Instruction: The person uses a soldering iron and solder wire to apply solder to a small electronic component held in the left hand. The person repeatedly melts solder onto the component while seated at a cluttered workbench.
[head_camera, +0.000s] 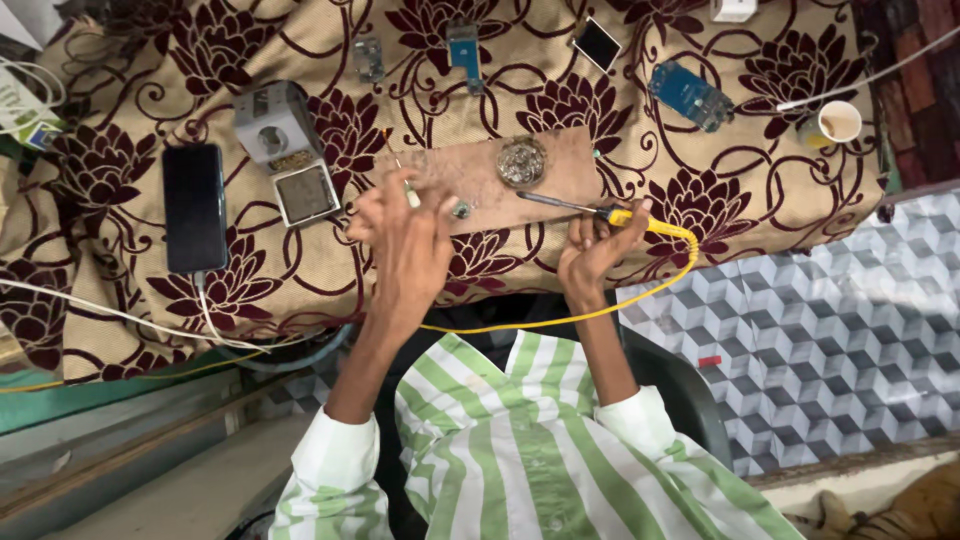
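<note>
The right hand (590, 250) grips the light, stiff soldering iron (575, 207) by its yellow handle; the left hand (405, 240) pinches thin, bendy wire (400, 172).

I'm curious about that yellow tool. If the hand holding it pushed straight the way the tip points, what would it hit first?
Probably the round wire tip-cleaner on the wooden board. The right hand aims the soldering iron left along the board, though depth is unclear.

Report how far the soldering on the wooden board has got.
Done: tools are laid out, with the wire-wool tip cleaner on the wooden board. In hand: right hand holds the yellow soldering iron; left hand pinches a thin wire. Left: no finished joint is visible; circuit boards lie untouched.
</note>
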